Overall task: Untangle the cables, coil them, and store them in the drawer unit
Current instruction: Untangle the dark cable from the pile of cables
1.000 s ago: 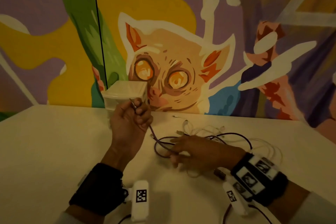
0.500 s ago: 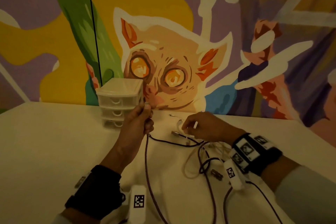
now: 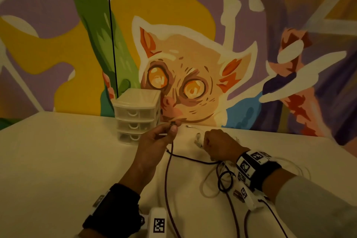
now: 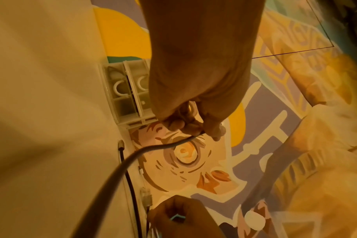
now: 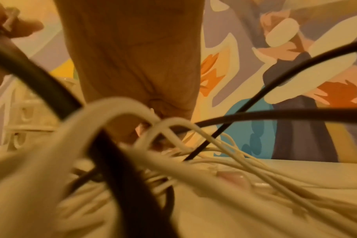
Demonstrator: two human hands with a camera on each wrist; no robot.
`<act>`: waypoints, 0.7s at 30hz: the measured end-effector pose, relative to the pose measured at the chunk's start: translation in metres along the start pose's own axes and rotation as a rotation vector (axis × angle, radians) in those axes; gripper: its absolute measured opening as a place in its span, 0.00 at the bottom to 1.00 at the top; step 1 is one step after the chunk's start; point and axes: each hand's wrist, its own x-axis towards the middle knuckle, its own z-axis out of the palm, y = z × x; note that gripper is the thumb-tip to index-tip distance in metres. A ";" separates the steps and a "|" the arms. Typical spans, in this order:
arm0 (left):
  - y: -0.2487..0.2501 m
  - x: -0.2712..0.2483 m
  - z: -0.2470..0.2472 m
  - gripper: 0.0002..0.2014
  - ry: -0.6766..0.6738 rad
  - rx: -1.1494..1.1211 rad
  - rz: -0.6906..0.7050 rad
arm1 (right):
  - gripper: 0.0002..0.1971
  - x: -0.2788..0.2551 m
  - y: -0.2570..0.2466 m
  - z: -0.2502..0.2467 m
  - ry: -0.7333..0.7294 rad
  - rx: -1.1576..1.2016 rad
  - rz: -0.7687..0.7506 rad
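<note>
Nearest me, the dark cable (image 3: pixel 168 179) runs up the surface (image 3: pixel 58 160) to my left hand (image 3: pixel 154 141), whose fingers (image 3: pixel 173 128) pinch it just below its plug. Beside it, my right hand (image 3: pixel 220 145) sits curled over the white cables (image 5: pixel 173 161); I cannot tell what it grips. The tangle under that wrist looks only partly loosened, I judge: dark loops cross white ones, nothing coiled yet. Farthest, the drawer unit (image 3: pixel 138 116) stands against the wall, its three drawers closed, so coiling and storing remain.
</note>
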 end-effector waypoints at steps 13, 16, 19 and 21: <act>-0.004 -0.007 0.007 0.09 0.012 0.084 -0.026 | 0.21 -0.001 -0.005 0.012 -0.038 -0.187 -0.038; -0.002 -0.008 0.007 0.08 0.016 0.100 -0.024 | 0.19 -0.002 -0.004 0.007 0.040 -0.134 -0.032; 0.001 -0.008 0.006 0.08 0.029 0.098 -0.023 | 0.15 -0.006 0.009 -0.030 0.368 0.373 0.059; 0.002 -0.008 0.006 0.07 0.049 0.090 -0.029 | 0.12 -0.018 0.019 -0.073 0.610 0.831 0.141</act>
